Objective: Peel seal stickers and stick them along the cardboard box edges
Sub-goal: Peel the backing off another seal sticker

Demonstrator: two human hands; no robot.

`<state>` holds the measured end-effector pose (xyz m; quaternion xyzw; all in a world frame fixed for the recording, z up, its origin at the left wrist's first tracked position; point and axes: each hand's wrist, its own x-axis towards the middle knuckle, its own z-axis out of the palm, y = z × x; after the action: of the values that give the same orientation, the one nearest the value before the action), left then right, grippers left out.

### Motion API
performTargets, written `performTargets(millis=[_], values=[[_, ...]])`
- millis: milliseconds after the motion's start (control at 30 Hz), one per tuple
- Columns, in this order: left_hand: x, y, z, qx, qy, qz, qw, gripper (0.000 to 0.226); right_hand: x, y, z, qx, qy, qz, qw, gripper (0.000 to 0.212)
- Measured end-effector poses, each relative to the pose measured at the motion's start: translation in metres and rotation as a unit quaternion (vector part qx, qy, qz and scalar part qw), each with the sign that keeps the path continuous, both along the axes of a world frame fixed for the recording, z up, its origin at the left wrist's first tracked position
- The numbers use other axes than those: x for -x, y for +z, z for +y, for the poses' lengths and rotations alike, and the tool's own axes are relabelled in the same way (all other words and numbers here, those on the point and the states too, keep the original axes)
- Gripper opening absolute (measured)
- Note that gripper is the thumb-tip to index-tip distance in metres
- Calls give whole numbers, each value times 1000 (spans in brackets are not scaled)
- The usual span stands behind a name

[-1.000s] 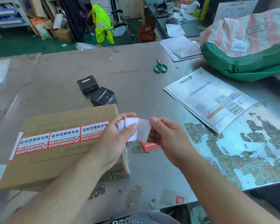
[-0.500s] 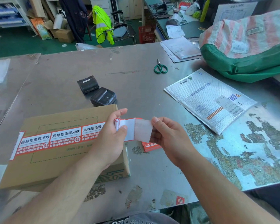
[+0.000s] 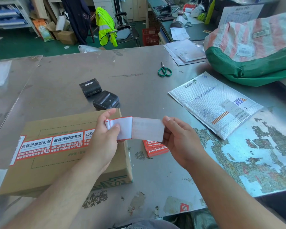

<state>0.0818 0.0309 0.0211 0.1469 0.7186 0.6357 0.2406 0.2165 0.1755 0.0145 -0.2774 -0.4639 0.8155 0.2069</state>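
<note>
Item: seal sticker, white back toward the camera, red-edged, held in the air above the desk.
Left hand: clenched on the sticker's bunched end.
Right hand: pinching the translucent backing strip, drawn out toward 3 o'clock.
Cardboard box: flat at 8 o'clock from the hands, under the left forearm. A red sticker row crosses its top, long axis 9 to 3 o'clock; its 9 o'clock end wraps the edge. The left hand is nearer.
Sticker stack: on the desk just beside the box's 3 o'clock edge, below the strip.
Room: bare desk at 6 o'clock; two black devices at 12 o'clock; padded mailer at 2 o'clock, well apart.
</note>
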Motion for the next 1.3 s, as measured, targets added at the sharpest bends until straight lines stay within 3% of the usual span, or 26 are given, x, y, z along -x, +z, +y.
performTargets(millis=[133,300,400,500,700,833,1033,1167,1300], values=[[0,1,0,-13,11,-11,1000,35,-1,-3,1,17,-16,12,1000,17],[4,2,-5,4,8,-2,1000,62,-2,-4,1,19,-30,10,999,17],[3,0,-4,-14,17,-20,1000,51,-3,-3,-1,20,-35,7,999,22],[-2,6,-4,-89,12,-70,994,37,-2,0,-2,24,-36,2,999,18],[-2,11,-7,-86,10,-47,995,38,-1,1,-7,23,-35,-2,999,19],[4,13,-13,-68,1,-79,995,72,-1,5,-11,-25,-20,3,999,29],[7,21,-13,-120,17,-152,981,21,0,13,-15,-117,-45,-6,992,28],[10,24,-17,-83,-11,-115,990,25,1,15,-18,-134,-50,-13,990,27],[11,21,-20,-91,-23,-159,983,42,0,17,-23,-207,-48,-29,977,25]])
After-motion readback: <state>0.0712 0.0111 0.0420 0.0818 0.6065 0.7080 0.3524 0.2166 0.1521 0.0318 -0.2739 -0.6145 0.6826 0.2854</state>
